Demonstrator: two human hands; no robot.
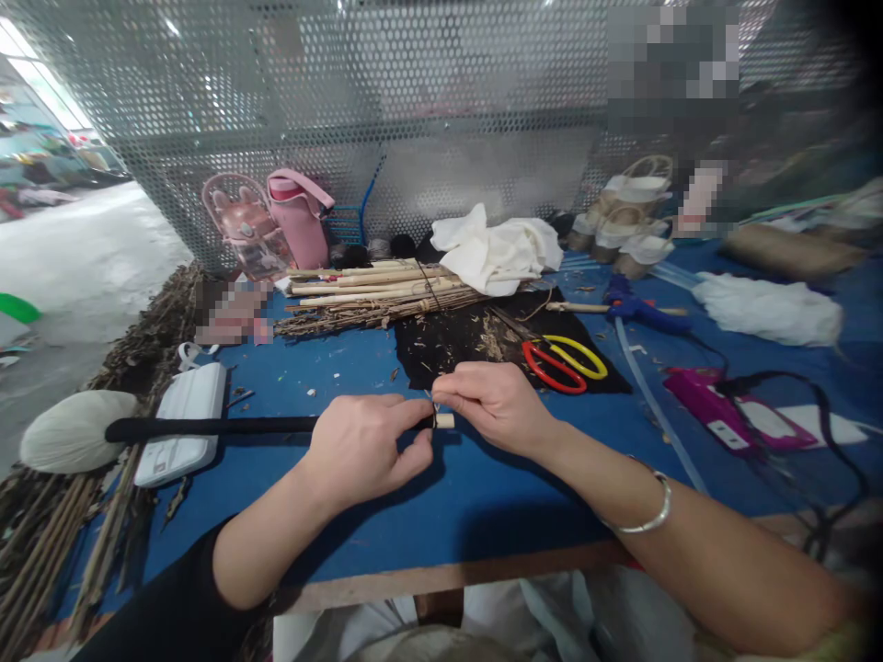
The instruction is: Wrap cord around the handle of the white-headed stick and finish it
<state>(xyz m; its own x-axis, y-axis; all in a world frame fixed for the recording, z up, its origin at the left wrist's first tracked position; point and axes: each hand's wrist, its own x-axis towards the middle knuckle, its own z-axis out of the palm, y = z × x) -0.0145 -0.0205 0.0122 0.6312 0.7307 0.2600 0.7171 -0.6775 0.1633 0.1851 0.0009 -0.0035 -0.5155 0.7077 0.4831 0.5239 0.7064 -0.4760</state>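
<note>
A stick wrapped in black (266, 426) lies level across my front, with a round white padded head (79, 432) at its left end and a pale bare tip (445, 420) at its right. My left hand (369, 446) is closed around the black shaft near that tip. Just beyond, my right hand (493, 400) pinches at the end of the wrapping, where a thin strand shows; what exactly the fingertips hold is too small to make out. Scissors with red and yellow handles (562, 363) rest right behind my right hand on a black cloth (441, 345) strewn with shavings.
A white power bank (183, 423) sits under the shaft. Bundled sticks (372, 294) and crumpled white cloth (493, 248) lie behind. To the right are a blue glue gun (645, 308) and a magenta box (738, 409). Dried stalks (59, 538) line the left edge; perforated metal (414, 74) stands behind.
</note>
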